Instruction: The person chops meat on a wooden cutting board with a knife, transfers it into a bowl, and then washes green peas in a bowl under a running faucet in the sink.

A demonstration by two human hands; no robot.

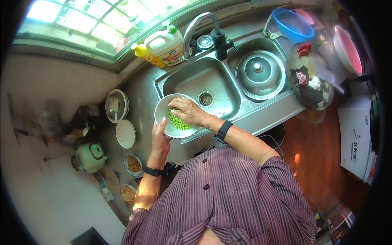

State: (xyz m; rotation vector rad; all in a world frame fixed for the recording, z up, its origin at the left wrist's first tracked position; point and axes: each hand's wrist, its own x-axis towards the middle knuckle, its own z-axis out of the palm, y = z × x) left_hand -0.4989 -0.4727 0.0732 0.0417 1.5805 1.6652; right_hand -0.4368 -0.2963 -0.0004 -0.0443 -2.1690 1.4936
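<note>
My left hand [160, 137] grips the near left rim of a white bowl [162, 105], thumb over the edge. The bowl is tilted and partly over the left basin of the steel sink [196, 79]. Shelled green beans [179, 123] lie in its lower part. Inside the bowl, my right hand [186, 110] reaches over the beans with its fingers bent at their upper edge; whether it holds any of them is not clear. The curved faucet [200, 23] stands behind the basin, above the bowl in the picture.
A lidded steel pot [260, 75] fills the right basin. Further right, a round chopping board [309, 98] bears a cleaver [324, 73], red peppers and chopped food. Stacked bowls [125, 105], a plate [126, 133] and filled dishes line the left counter. Detergent bottles [163, 46] stand behind the sink.
</note>
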